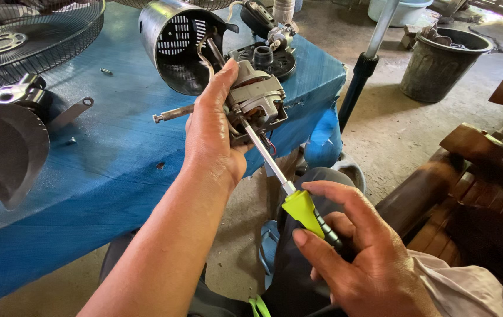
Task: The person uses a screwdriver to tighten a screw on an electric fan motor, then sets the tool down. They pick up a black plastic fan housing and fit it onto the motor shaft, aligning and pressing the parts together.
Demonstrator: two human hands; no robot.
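The fan motor (256, 100) is held up over the edge of the blue worktop (104, 170) in the left hand (210, 138), its fingers wrapped shut around the casing. It is judged heavy, rigid, with fragile windings — best gripped by the metal frame. The screwdriver (289, 191) is pinched shut in the right hand (357, 252) by its yellow-green handle — tip set into the motor.

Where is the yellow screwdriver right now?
In the head view, the screwdriver is in the right hand, lower middle, its tip against the fan motor held by the left hand.
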